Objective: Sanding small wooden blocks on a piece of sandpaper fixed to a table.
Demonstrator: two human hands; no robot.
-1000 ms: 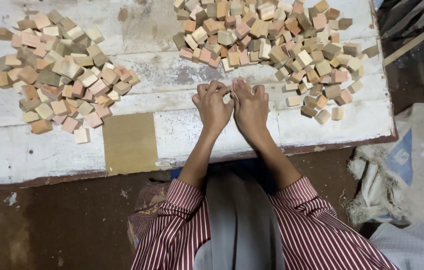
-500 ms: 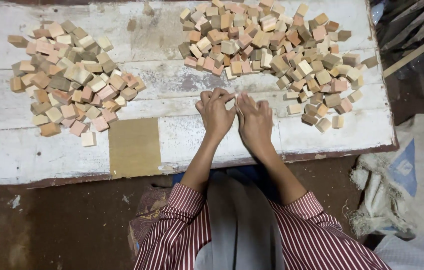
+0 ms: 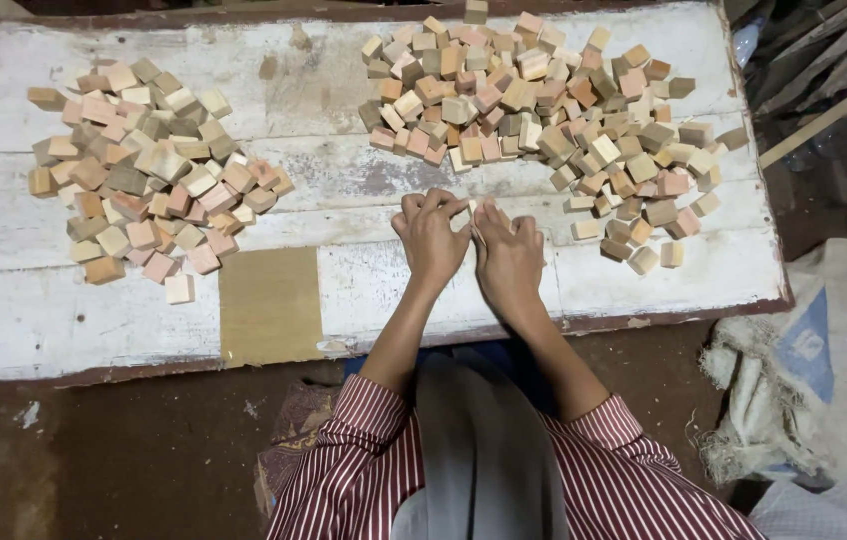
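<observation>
The left hand (image 3: 431, 238) and right hand (image 3: 509, 255) press together on the white table (image 3: 364, 290), fingers curled around a small pale wooden block (image 3: 472, 212) pinched between them, just near of the right-hand block pile (image 3: 544, 100)

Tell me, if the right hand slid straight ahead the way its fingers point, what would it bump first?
The right hand points up the white table. After a strip of bare board it would probably meet the near edge of the big pile of wooden blocks, roughly at the pale blocks straight ahead.

Small pale block (image 3: 471, 210) between fingers (image 3: 444, 205)
</observation>
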